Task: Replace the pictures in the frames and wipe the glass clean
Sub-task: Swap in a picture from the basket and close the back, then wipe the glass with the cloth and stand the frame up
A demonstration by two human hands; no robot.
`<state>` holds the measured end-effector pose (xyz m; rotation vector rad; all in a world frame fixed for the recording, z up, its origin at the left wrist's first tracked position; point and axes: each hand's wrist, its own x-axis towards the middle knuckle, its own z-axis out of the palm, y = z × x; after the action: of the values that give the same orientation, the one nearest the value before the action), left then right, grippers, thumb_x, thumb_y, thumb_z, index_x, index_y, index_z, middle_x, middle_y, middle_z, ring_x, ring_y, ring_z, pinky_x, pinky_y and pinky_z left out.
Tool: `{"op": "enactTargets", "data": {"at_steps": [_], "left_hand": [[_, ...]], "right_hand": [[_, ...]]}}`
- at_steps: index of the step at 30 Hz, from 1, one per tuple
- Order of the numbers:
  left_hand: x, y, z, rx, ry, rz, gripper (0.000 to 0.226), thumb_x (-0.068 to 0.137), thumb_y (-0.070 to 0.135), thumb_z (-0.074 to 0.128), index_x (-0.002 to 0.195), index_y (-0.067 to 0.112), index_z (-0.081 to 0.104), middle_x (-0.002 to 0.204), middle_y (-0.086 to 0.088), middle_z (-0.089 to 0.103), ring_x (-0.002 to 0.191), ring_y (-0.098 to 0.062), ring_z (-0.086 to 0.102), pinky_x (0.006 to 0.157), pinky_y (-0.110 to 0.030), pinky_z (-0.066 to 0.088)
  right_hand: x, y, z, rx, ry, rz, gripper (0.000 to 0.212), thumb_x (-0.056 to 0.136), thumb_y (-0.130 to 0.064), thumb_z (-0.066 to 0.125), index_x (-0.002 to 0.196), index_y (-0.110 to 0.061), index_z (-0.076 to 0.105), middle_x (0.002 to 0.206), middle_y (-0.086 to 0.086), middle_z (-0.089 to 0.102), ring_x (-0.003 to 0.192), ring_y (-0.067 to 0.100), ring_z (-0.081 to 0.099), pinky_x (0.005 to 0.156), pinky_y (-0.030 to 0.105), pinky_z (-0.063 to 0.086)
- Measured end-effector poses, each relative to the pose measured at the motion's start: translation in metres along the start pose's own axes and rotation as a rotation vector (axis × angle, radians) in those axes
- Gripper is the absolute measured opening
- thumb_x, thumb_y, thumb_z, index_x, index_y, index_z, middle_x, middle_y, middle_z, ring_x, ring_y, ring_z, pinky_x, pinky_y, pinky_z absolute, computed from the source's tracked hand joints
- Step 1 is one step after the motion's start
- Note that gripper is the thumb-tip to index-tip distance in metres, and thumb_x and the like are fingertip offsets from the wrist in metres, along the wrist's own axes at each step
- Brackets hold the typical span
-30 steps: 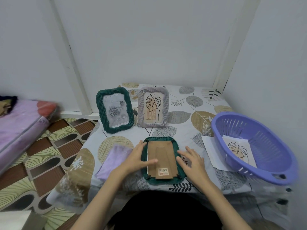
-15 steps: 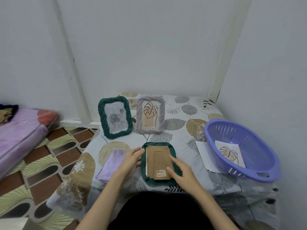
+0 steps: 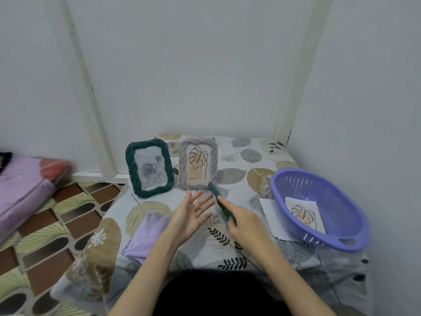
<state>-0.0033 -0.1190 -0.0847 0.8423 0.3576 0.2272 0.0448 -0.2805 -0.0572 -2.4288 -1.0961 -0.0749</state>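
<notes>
Plain white walls (image 3: 205,65); patterned floor (image 3: 57,224), purple mattress (image 3: 22,190) at left

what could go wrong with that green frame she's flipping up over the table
The right hand holds the lifted frame by one edge only, edge-on to the camera, while the left hand is open and off it; it could slip from that grip, or the backing and glass could drop out. Its far tip sits close to the grey frame, so swinging further might knock that one over.

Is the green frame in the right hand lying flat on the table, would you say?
No, the right hand holds it lifted edge-on.
</notes>
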Motion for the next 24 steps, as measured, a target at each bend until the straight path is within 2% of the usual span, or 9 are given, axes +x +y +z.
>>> {"op": "enactTargets", "data": {"at_steps": [2, 4, 7, 9, 12, 14, 16, 20, 24], "left_hand": [[0.0, -0.007, -0.002, 0.142, 0.041, -0.002, 0.04, 0.098, 0.034, 0.034, 0.134, 0.016, 0.038, 0.125, -0.009, 0.052, 0.11, -0.023, 0.052, 0.086, -0.032, 0.044], [0.0, -0.019, -0.01, 0.341, 0.087, 0.02, 0.043, 0.096, 0.026, 0.043, 0.137, 0.017, 0.036, 0.121, -0.009, 0.048, 0.101, -0.021, 0.049, 0.082, -0.029, 0.042], [-0.001, -0.033, -0.015, 0.431, 0.062, 0.031, 0.057, 0.09, 0.02, 0.057, 0.14, 0.016, 0.031, 0.123, -0.006, 0.052, 0.099, -0.016, 0.054, 0.085, -0.031, 0.045], [-0.003, -0.035, -0.019, 0.499, 0.091, 0.085, 0.071, 0.081, 0.017, 0.069, 0.14, 0.013, 0.03, 0.133, -0.007, 0.048, 0.114, -0.019, 0.053, 0.098, -0.035, 0.045], [-0.003, -0.032, -0.031, 0.892, 0.161, 0.191, 0.095, 0.064, 0.038, 0.073, 0.142, 0.014, 0.024, 0.145, -0.008, 0.037, 0.129, -0.019, 0.039, 0.112, -0.038, 0.03], [0.0, -0.033, -0.04, 1.258, 0.172, 0.214, 0.092, 0.074, 0.049, 0.062, 0.146, 0.015, 0.015, 0.153, -0.006, 0.023, 0.143, -0.022, 0.014, 0.118, -0.04, 0.009], [0.003, -0.034, -0.047, 1.548, 0.158, 0.177, 0.078, 0.09, 0.046, 0.048, 0.148, 0.016, 0.005, 0.157, -0.006, 0.006, 0.145, -0.021, -0.01, 0.117, -0.041, -0.007], [0.006, -0.036, -0.05, 1.805, 0.092, 0.082, 0.068, 0.097, 0.044, 0.029, 0.148, 0.013, -0.005, 0.157, -0.005, -0.008, 0.143, -0.018, -0.019, 0.116, -0.041, -0.012], [0.008, -0.038, -0.053, 1.909, 0.108, 0.086, 0.067, 0.097, 0.046, 0.025, 0.148, 0.016, -0.006, 0.157, -0.003, -0.009, 0.143, -0.019, -0.018, 0.116, -0.041, -0.012]], "right_hand": [[0.003, 0.01, -0.006, 0.131, 0.053, 0.074, 0.058, 0.092, -0.009, 0.043, 0.141, -0.036, 0.03, 0.096, 0.005, 0.064, 0.067, 0.017, 0.056, 0.056, 0.025, 0.045], [0.006, 0.019, -0.01, 0.483, 0.122, 0.175, 0.056, 0.091, -0.001, 0.045, 0.14, -0.026, 0.035, 0.109, 0.003, 0.063, 0.064, 0.013, 0.053, 0.053, 0.02, 0.044], [0.006, 0.028, 0.0, 0.89, 0.17, 0.294, 0.051, 0.089, 0.004, 0.05, 0.137, -0.011, 0.041, 0.13, -0.003, 0.049, 0.107, 0.007, 0.05, 0.088, 0.014, 0.041], [0.001, 0.032, 0.018, 0.979, 0.116, 0.359, 0.05, 0.091, -0.001, 0.05, 0.138, -0.012, 0.039, 0.139, 0.0, 0.044, 0.12, 0.01, 0.044, 0.105, 0.027, 0.036], [-0.008, 0.038, 0.044, 0.776, -0.008, 0.37, 0.051, 0.095, -0.016, 0.047, 0.143, -0.019, 0.028, 0.147, 0.001, 0.037, 0.127, 0.009, 0.037, 0.109, 0.025, 0.024], [-0.013, 0.044, 0.057, 0.481, -0.093, 0.375, 0.054, 0.098, -0.029, 0.039, 0.147, -0.025, 0.015, 0.151, -0.002, 0.029, 0.138, 0.013, 0.025, 0.113, 0.039, 0.008], [-0.018, 0.046, 0.067, 0.261, -0.159, 0.389, 0.056, 0.099, -0.038, 0.029, 0.148, -0.029, 0.004, 0.155, -0.001, 0.019, 0.144, 0.013, 0.007, 0.11, 0.054, -0.011], [-0.023, 0.039, 0.076, 0.025, -0.187, 0.406, 0.056, 0.098, -0.046, 0.017, 0.148, -0.027, -0.001, 0.157, -0.006, -0.001, 0.143, 0.014, -0.01, 0.102, 0.063, -0.02], [-0.02, 0.042, 0.082, -0.127, -0.19, 0.427, 0.058, 0.096, -0.053, 0.012, 0.147, -0.03, 0.0, 0.156, 0.006, -0.013, 0.143, 0.018, -0.017, 0.099, 0.066, -0.02]]}}
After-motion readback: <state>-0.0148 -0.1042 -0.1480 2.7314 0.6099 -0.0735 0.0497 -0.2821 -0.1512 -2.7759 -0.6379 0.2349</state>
